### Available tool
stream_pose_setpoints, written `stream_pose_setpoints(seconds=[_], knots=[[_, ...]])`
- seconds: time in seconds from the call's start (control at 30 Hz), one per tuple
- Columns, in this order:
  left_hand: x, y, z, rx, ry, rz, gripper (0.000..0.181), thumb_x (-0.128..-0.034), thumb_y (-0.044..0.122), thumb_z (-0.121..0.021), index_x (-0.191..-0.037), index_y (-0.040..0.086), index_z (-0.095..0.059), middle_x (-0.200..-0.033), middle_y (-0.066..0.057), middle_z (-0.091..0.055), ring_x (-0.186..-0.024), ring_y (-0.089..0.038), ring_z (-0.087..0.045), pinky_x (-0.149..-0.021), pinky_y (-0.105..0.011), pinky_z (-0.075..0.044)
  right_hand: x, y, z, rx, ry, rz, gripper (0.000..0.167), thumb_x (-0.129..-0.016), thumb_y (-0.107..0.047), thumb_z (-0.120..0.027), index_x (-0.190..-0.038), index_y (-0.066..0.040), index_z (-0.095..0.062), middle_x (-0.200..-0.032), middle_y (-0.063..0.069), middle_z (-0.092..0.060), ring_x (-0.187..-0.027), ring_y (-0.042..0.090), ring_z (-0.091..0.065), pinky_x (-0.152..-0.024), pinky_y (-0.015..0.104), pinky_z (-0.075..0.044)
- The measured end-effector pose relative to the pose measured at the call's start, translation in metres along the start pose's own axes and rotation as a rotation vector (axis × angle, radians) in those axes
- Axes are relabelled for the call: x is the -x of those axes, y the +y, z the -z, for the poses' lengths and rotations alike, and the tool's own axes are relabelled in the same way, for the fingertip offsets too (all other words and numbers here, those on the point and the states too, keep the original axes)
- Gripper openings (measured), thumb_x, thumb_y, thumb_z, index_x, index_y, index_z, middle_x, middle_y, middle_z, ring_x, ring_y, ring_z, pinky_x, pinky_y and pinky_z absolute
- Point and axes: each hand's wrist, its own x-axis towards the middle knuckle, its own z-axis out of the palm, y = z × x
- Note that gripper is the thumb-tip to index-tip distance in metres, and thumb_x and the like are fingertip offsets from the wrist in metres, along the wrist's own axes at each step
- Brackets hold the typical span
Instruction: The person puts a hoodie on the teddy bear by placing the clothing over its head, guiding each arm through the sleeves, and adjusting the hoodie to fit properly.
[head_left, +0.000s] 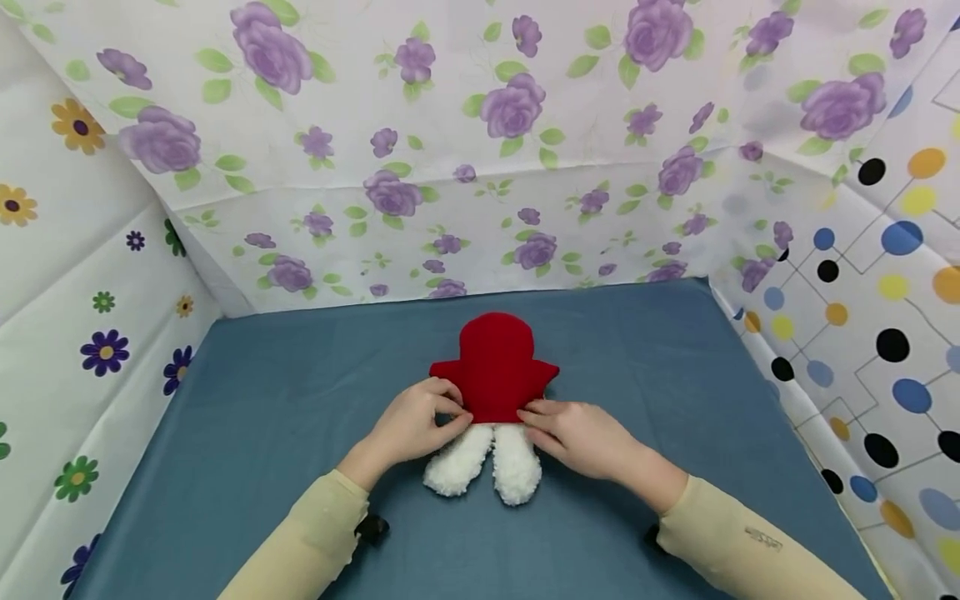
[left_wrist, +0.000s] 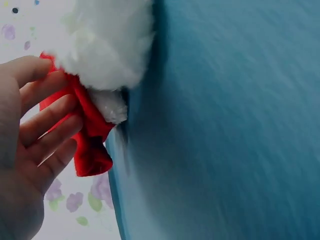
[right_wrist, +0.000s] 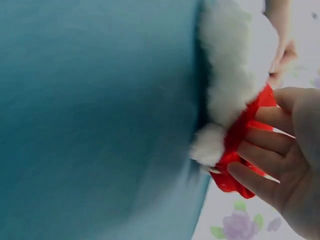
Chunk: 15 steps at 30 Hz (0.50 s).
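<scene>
In the head view, a white toy (head_left: 517,471) in a red outfit (head_left: 496,367) lies on the blue bench (head_left: 300,375), near the middle, its two fluffy legs toward the person. The outfit covers the toy's upper part, with a short sleeve-like flap on either side. The left hand (head_left: 416,421) pinches the hem's left corner with thumb and index finger; the right hand (head_left: 581,433) pinches near its right corner, just above the other leg. Both forearms wear beige sleeves (head_left: 300,542). Behind the bench hangs a cloth (head_left: 480,167) with purple roses.

In the left wrist view, thumb and index finger meet the red edge beside the white fur, while the other fingers (left_wrist: 57,137) spread loosely against the outfit. A smaller white part shows below the leg.

In the right wrist view, thumb and index finger are at the red edge; the remaining fingers (right_wrist: 265,157) lie nearly straight along the outfit. A small white tuft (right_wrist: 209,145) pokes out beside the hem. Part of the left hand shows beyond the toy.
</scene>
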Motion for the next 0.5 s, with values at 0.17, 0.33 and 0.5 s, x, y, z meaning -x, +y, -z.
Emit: stream_pose_setpoints(seconds=[0.17,0.33,0.5], knots=[[-0.017,0.003,0.006,0.101,0.146,0.128,0.013,-0.1008,0.02,-0.077,-0.093,0.013,-0.084,-0.101,-0.001,-0.073,-0.091,-0.018,-0.068,-0.075,-0.039,-0.06,-0.024,0.005,0.014,-0.133,0.222,-0.16,0.016,-0.106,-0.025,-0.072,-0.111,-0.019,-0.085,-0.099,-0.007,-0.079,-0.076,0.001,-0.069,-0.069,0.028,-0.058],[-0.045,0.003,0.012,0.106,0.227,0.254,0.013,-0.1011,0.021,-0.078,-0.11,0.012,-0.082,-0.112,-0.004,-0.074,-0.099,-0.024,-0.07,-0.08,-0.039,-0.061,-0.061,0.015,0.024,-0.159,0.327,-0.303,0.028,-0.102,-0.024,-0.077,-0.128,-0.014,-0.079,-0.122,0.007,-0.077,-0.099,0.02,-0.076,-0.078,0.037,-0.063],[-0.07,-0.002,0.011,0.067,0.185,0.385,0.041,-0.1016,0.025,-0.078,-0.139,0.011,-0.071,-0.133,-0.011,-0.065,-0.117,-0.032,-0.064,-0.092,-0.045,-0.06,-0.089,0.024,0.022,-0.074,0.268,-0.395,0.037,-0.1,-0.029,-0.079,-0.134,-0.014,-0.074,-0.116,0.008,-0.07,-0.097,0.024,-0.072,-0.076,0.04,-0.062]])
